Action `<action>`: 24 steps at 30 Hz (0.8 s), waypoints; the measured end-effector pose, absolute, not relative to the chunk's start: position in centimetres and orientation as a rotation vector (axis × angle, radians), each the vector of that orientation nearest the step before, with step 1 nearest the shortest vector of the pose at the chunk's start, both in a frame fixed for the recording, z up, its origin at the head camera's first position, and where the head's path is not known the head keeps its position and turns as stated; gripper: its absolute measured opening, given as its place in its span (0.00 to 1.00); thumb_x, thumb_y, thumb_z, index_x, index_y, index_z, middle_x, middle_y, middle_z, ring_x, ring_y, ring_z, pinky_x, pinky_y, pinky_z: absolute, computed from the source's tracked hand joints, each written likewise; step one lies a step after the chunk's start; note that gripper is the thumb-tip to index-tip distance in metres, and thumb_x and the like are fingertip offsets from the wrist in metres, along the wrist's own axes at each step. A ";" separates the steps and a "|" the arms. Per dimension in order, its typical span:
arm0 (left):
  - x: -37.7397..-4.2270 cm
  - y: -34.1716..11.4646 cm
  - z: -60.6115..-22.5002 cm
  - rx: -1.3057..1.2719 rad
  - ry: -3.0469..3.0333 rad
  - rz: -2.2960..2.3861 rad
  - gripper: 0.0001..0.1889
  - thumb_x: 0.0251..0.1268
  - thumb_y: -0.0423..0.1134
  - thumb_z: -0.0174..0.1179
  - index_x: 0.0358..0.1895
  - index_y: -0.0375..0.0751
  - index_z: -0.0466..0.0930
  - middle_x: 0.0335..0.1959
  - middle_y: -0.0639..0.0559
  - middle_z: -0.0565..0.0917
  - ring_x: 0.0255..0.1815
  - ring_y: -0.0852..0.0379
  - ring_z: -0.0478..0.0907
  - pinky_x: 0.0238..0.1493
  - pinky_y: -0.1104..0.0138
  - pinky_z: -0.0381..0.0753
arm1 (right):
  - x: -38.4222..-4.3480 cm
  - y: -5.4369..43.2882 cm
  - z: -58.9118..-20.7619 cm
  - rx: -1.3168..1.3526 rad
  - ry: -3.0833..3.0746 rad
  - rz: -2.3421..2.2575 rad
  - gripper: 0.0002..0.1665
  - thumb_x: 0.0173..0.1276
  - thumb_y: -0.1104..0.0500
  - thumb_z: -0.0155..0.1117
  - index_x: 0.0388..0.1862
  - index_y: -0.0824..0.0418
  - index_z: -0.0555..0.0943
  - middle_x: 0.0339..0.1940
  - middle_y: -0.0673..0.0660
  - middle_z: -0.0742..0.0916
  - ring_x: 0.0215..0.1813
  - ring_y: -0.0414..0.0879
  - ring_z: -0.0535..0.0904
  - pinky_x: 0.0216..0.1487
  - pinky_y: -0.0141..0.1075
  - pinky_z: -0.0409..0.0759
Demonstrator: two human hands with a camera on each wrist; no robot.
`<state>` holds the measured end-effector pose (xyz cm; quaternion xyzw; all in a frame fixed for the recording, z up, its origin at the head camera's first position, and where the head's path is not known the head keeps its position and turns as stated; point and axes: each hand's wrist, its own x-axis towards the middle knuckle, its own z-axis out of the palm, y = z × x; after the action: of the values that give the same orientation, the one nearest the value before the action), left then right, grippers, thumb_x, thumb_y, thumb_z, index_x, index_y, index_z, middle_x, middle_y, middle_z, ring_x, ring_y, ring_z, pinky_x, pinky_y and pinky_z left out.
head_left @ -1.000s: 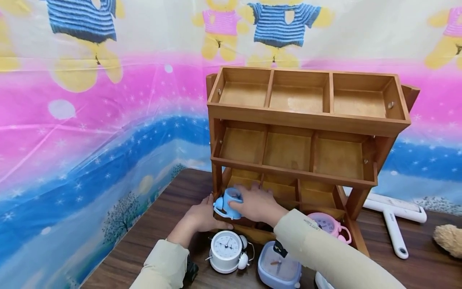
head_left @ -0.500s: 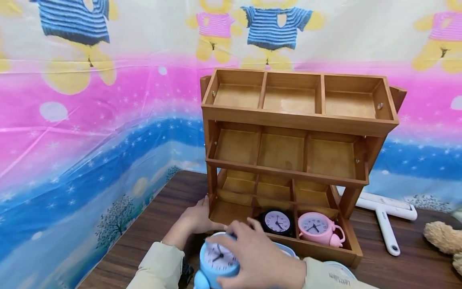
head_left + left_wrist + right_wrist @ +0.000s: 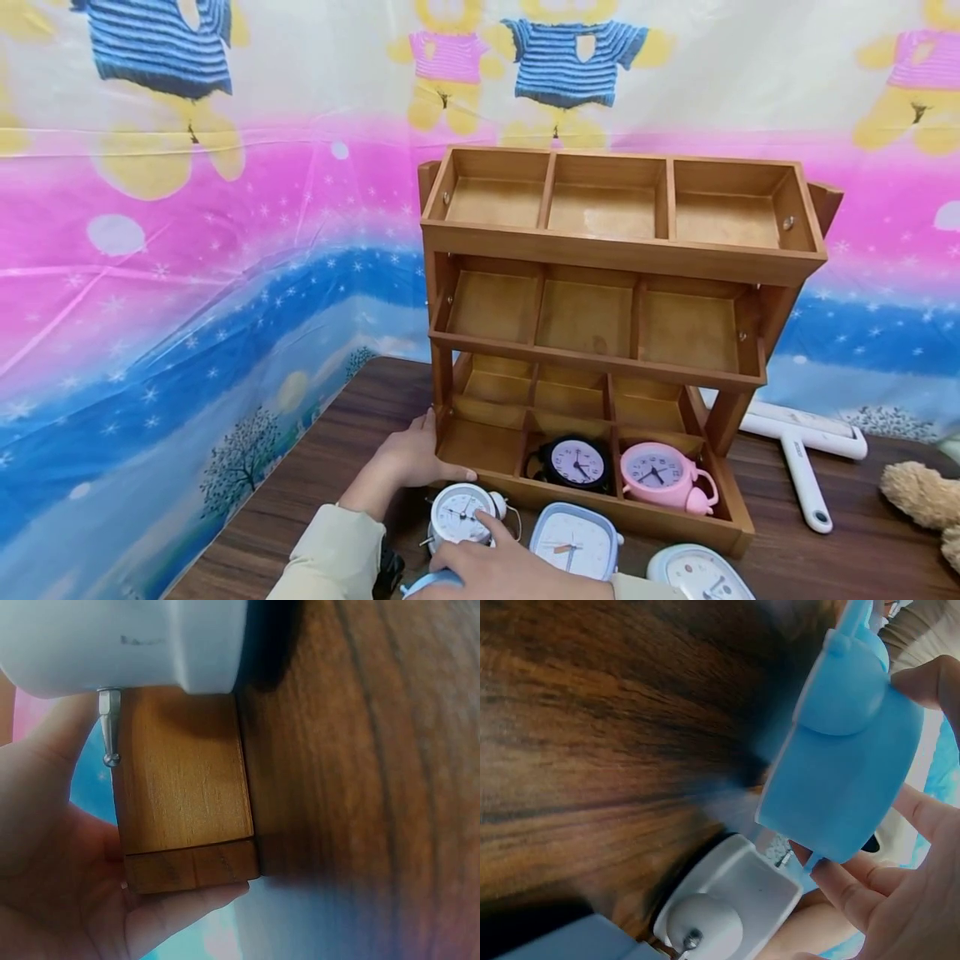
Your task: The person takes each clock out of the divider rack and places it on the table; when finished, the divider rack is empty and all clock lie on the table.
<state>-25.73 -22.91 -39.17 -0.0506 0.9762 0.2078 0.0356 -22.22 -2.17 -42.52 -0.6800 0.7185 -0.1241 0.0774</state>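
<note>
Lowest shelf row: black alarm clock [image 3: 576,462] in the middle compartment, pink alarm clock [image 3: 654,473] in the right one; two clocks are inside the wooden shelf [image 3: 622,237].
Outside the shelf: white alarm clock [image 3: 453,505], periwinkle square clock [image 3: 573,537] and white oval clock [image 3: 701,575] spread along the shelf's front on the dark wood table [image 3: 360,417]; the oval one is cut by the lower edge of our head view.
Blue alarm clock [image 3: 840,784]: out of the shelf, near the white clock; we cannot tell whether it touches the table.
Right hand [image 3: 510,568]: curled round the blue clock, thumb and fingers on opposite sides; index finger overlaps the white dial in the head view.
Left hand [image 3: 405,460]: spread and fairly straight, set against the shelf's lower left front corner; no clock in it.
Progress: partway, we judge; two clocks housed, four not, the blue one not yet let go.
Change: a second ago the right hand had the blue clock at the left compartment; now both are lower, before the shelf. Left hand keeps its corner.
</note>
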 end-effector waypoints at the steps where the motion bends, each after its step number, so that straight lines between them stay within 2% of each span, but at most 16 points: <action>1: -25.7 -22.9 -39.2 -0.152 3.001 0.634 0.66 0.46 0.70 0.70 0.78 0.27 0.47 0.75 0.31 0.59 0.67 0.31 0.67 0.62 0.43 0.71 | -22.3 -2.3 -42.8 -2.043 2.148 -0.364 0.24 0.81 0.40 0.43 0.73 0.36 0.64 0.64 0.42 0.75 0.65 0.32 0.71 0.67 0.63 0.60; 8: -25.7 -22.7 -39.1 -0.141 3.008 0.621 0.66 0.47 0.70 0.69 0.77 0.27 0.48 0.75 0.30 0.60 0.67 0.31 0.68 0.62 0.43 0.71 | -20.9 -2.0 -39.8 -2.174 2.155 -0.312 0.27 0.77 0.42 0.53 0.73 0.38 0.66 0.61 0.45 0.76 0.64 0.32 0.71 0.62 0.66 0.67; 17: -25.5 -22.6 -39.0 -0.139 3.025 0.647 0.65 0.47 0.68 0.71 0.77 0.26 0.49 0.74 0.30 0.61 0.65 0.31 0.70 0.61 0.43 0.72 | -20.8 -2.1 -39.2 -2.161 2.199 -0.215 0.29 0.77 0.41 0.54 0.74 0.39 0.66 0.62 0.45 0.77 0.64 0.34 0.71 0.62 0.65 0.68; 24: -25.5 -22.8 -38.9 -0.133 3.018 0.626 0.65 0.48 0.68 0.70 0.77 0.26 0.48 0.74 0.30 0.60 0.65 0.31 0.69 0.61 0.43 0.72 | -20.7 -2.0 -37.7 -2.070 2.244 -0.196 0.32 0.76 0.40 0.54 0.76 0.39 0.64 0.68 0.46 0.75 0.68 0.37 0.70 0.64 0.57 0.70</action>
<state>-25.50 -22.78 -38.88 -0.0430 0.9778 0.2029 0.0282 -20.66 -2.00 -37.75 -0.6761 0.7329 -0.0640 0.0412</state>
